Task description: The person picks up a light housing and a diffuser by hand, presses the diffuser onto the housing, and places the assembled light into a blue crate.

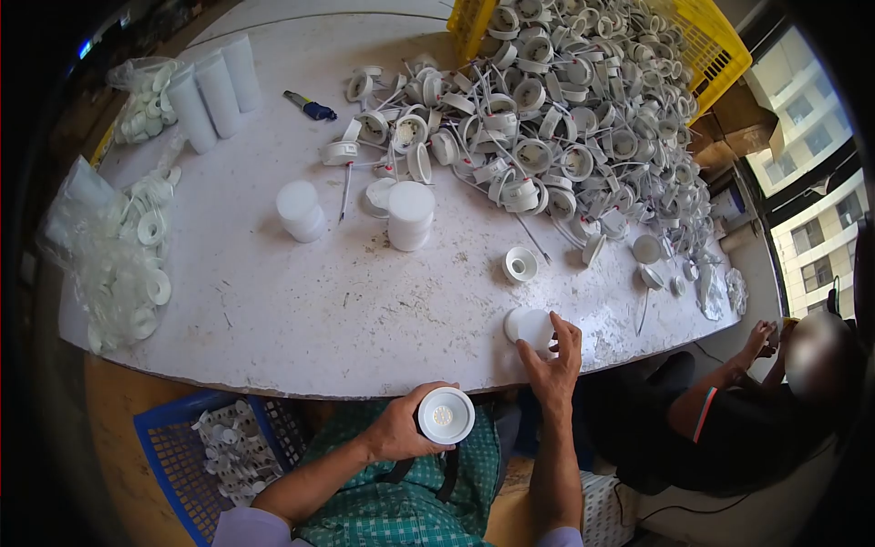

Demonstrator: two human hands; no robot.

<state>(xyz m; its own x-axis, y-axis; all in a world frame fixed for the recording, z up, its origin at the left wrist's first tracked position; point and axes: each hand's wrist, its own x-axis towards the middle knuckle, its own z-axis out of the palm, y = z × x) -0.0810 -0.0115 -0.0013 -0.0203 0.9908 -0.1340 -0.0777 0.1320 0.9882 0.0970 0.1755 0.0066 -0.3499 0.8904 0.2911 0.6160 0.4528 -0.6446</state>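
Observation:
My left hand [396, 430] is closed around a white round LED downlight [447, 416], held just off the table's front edge. Its open face points up and shows a small round patch of yellowish LED dots inside. At the front edge of the table, the thumb and fingers of my right hand [554, 372] grip the rim of a flat white diffuser disc [535, 330]. Another white round piece [512, 321] lies against or under that disc; the overlap hides which. A white ring-shaped housing [519, 265] sits behind my right hand.
Stacks of white discs [410, 211] [300, 208] stand mid-table. A large heap of wired white light housings [547, 118] spills from a yellow crate [715, 55]. Plastic bags of white rings [146, 228] lie left, near a utility knife [310, 106]. A blue basket [173, 474] is below; another person [729, 410] sits right.

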